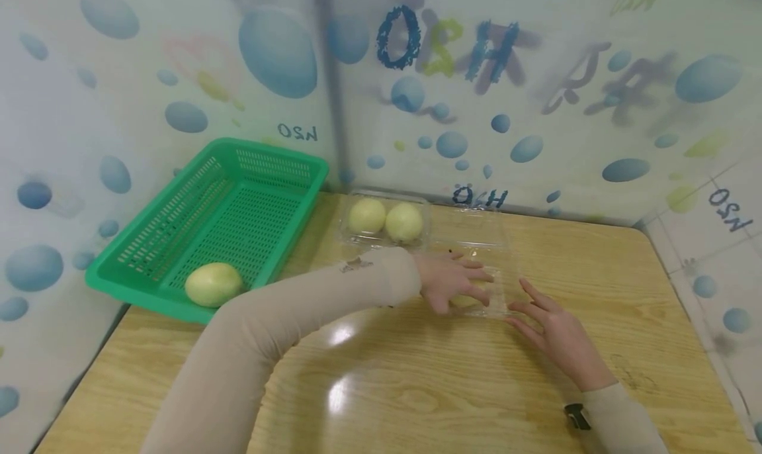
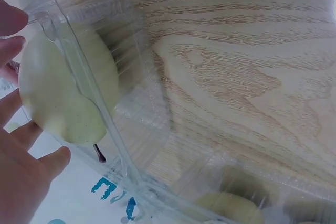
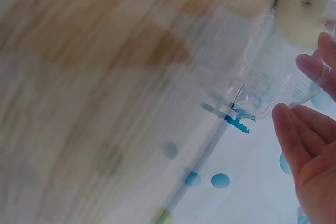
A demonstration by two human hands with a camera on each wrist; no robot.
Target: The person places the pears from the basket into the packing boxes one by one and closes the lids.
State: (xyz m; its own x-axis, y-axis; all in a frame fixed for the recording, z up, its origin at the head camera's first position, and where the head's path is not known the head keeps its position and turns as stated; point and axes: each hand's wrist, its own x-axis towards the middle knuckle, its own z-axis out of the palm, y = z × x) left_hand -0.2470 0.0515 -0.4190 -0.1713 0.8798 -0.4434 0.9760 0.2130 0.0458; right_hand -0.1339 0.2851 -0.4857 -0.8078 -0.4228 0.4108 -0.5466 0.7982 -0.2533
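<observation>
My left hand (image 1: 452, 282) reaches across with fingers spread over a pale yellow-green pear (image 2: 68, 87) in a clear plastic clamshell box (image 1: 498, 308). In the left wrist view its fingers lie along the pear's side, while the thumb stands straight beside the dark stem (image 2: 100, 153). My right hand (image 1: 556, 338) is at the box's right side, its extended fingertips right at the clear rim (image 3: 307, 97). Behind the work area, the box's lid (image 1: 470, 226) is folded back. Part of the pear is hidden by my left hand in the head view.
To the left, another clear box (image 1: 351, 239) holds two pears (image 1: 405, 222). A green plastic basket (image 1: 113, 269) stands farther left, with one pear (image 1: 213, 284) near its front end. Patterned walls border the wooden table (image 1: 405, 401) at the back and sides.
</observation>
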